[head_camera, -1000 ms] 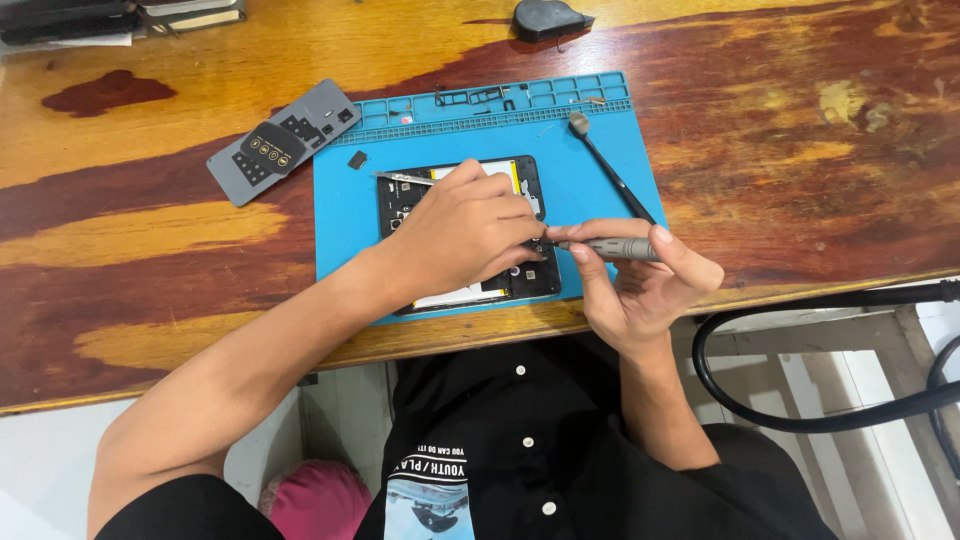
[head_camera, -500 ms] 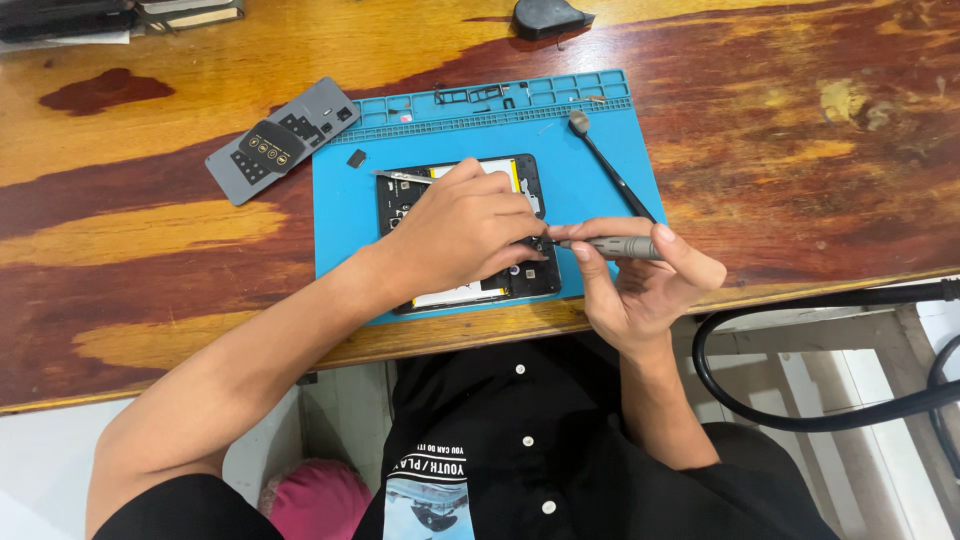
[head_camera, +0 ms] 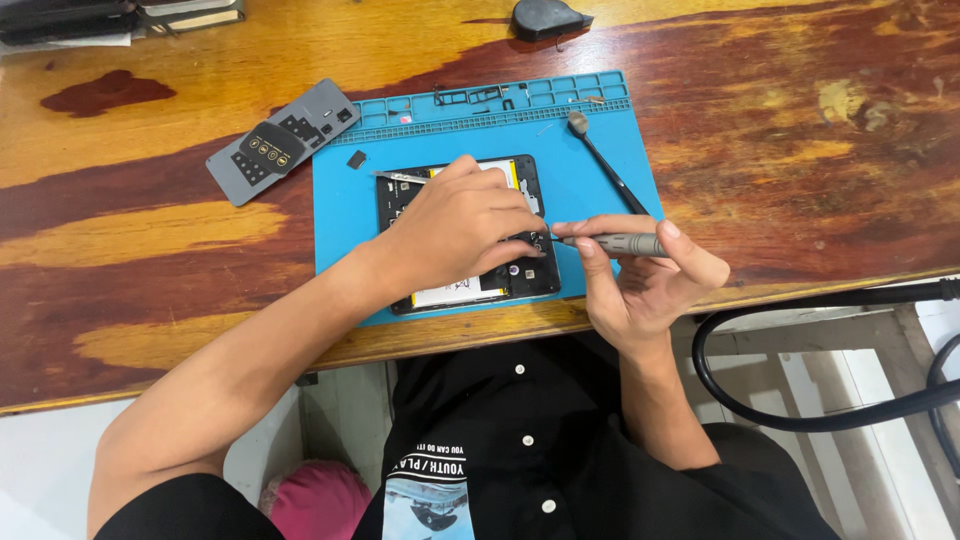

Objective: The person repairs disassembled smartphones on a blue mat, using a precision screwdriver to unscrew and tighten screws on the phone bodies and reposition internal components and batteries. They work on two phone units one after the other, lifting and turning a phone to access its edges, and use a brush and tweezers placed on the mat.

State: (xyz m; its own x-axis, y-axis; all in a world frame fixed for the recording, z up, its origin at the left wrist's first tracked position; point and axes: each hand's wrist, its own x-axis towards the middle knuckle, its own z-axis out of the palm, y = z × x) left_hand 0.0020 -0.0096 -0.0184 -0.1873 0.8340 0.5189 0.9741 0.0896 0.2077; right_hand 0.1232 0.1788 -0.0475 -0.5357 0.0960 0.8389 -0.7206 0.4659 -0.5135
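Note:
An opened black phone (head_camera: 522, 283) lies on a blue work mat (head_camera: 345, 210), its white battery and inner parts showing. My left hand (head_camera: 455, 225) rests on top of the phone and holds thin metal tweezers (head_camera: 398, 177) that stick out to the left. My right hand (head_camera: 645, 275) grips a slim grey screwdriver (head_camera: 620, 243) held level, its tip at the phone's right edge beside my left fingers.
A black spudger (head_camera: 605, 168) lies on the mat's right part. A grey tool holder (head_camera: 280, 140) sits at the mat's upper left, a small dark part (head_camera: 356, 158) beside it. A black object (head_camera: 545, 17) stands at the far edge; a black cable (head_camera: 800, 420) loops below the table.

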